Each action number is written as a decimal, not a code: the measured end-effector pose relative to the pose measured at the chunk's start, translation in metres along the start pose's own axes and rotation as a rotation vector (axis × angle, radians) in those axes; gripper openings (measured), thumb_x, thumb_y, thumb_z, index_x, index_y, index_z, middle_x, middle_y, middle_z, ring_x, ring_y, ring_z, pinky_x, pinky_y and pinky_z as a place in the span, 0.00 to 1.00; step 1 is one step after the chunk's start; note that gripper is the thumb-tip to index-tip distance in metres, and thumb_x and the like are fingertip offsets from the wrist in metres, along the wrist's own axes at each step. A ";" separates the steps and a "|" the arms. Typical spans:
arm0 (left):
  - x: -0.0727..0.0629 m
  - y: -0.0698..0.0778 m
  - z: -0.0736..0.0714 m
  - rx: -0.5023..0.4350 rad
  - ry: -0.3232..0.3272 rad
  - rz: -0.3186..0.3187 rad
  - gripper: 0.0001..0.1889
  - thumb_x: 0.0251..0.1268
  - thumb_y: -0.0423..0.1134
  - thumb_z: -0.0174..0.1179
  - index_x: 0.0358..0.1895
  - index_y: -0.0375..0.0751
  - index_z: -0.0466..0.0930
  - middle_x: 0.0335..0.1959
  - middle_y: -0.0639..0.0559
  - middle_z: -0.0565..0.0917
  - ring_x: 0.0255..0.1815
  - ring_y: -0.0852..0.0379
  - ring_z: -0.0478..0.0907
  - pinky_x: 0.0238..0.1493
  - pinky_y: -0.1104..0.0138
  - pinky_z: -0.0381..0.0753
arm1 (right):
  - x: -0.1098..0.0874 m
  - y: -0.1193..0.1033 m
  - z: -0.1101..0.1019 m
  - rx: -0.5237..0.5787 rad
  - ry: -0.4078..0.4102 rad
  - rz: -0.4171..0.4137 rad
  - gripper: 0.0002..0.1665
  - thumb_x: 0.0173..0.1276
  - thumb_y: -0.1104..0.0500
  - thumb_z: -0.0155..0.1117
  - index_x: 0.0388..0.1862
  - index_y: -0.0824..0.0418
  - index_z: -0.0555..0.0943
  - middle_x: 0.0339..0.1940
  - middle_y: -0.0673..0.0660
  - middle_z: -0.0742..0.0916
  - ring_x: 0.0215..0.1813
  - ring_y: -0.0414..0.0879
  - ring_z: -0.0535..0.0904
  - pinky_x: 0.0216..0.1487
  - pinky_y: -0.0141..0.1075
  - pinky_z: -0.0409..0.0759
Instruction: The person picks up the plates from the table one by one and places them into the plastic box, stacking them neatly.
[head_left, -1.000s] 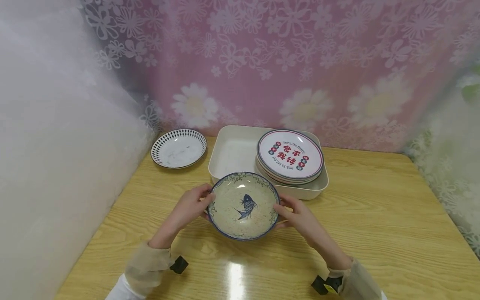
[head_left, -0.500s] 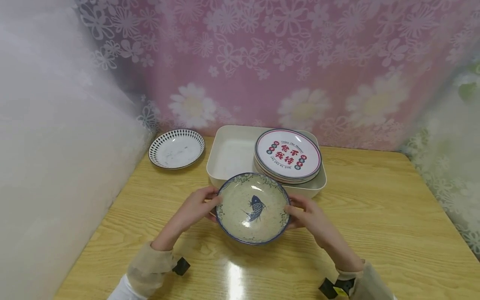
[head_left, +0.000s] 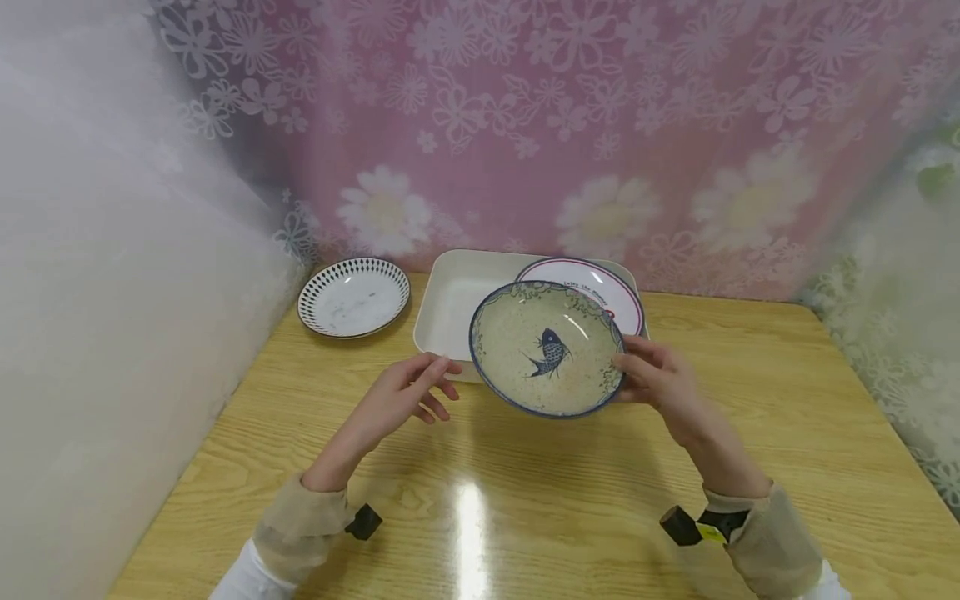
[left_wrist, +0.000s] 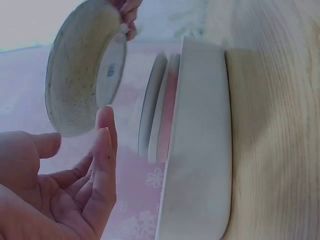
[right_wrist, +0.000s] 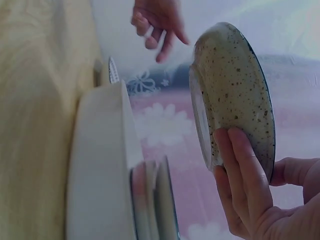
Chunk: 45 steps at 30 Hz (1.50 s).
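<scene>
A round beige plate (head_left: 510, 367) with a blue rim and a blue fish in its centre is held up in the air. My right hand (head_left: 660, 379) grips its right edge, thumb over the rim and fingers spread against the speckled underside (right_wrist: 232, 85). To the left, my left hand (head_left: 405, 392) is apart from the plate, fingers loosely bent with nothing in them. Behind and partly hidden by the fish plate, a stack of plates topped by a white plate (head_left: 551, 271) with a red ring sits in the white bin (head_left: 442, 321).
A white plate (head_left: 352, 298) with a black diamond border lies on the wooden table (head_left: 750, 400), left of the bin. A pink floral curtain (head_left: 480, 167) hangs behind the table. Pale walls flank it on both sides.
My left hand has let go of the fish plate. My right hand has carried it right and farther back, over the bin's front and the stack.
</scene>
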<state>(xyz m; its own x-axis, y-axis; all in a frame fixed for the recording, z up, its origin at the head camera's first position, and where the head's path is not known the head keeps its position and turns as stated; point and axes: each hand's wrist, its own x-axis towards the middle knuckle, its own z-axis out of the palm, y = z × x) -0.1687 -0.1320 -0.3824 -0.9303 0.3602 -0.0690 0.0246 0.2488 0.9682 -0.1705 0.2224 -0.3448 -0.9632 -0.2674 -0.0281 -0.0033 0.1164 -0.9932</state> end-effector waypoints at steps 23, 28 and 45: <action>-0.004 -0.032 -0.015 0.059 0.102 -0.063 0.17 0.82 0.44 0.49 0.56 0.34 0.80 0.39 0.39 0.86 0.33 0.50 0.87 0.41 0.51 0.88 | 0.055 0.019 -0.047 0.196 0.207 0.116 0.35 0.82 0.63 0.47 0.79 0.76 0.50 0.62 0.67 0.74 0.37 0.38 0.86 0.44 0.28 0.86; -0.004 -0.035 -0.014 0.062 0.102 -0.076 0.17 0.82 0.43 0.50 0.57 0.34 0.79 0.40 0.38 0.86 0.32 0.51 0.87 0.38 0.59 0.87 | 0.060 0.026 -0.048 0.125 0.206 0.129 0.33 0.83 0.62 0.44 0.79 0.76 0.50 0.69 0.75 0.64 0.38 0.35 0.86 0.45 0.29 0.86; -0.003 -0.044 -0.020 0.055 0.138 -0.087 0.17 0.82 0.40 0.49 0.59 0.31 0.78 0.43 0.32 0.85 0.35 0.45 0.87 0.40 0.54 0.88 | 0.065 0.026 -0.050 0.071 0.196 0.147 0.36 0.84 0.58 0.45 0.80 0.74 0.48 0.75 0.78 0.57 0.36 0.34 0.84 0.45 0.26 0.85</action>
<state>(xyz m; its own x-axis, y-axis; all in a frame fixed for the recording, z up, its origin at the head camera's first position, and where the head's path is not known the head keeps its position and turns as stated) -0.1742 -0.1615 -0.4198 -0.9712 0.2088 -0.1148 -0.0420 0.3243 0.9450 -0.2466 0.2559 -0.3668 -0.9857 -0.0615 -0.1570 0.1526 0.0714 -0.9857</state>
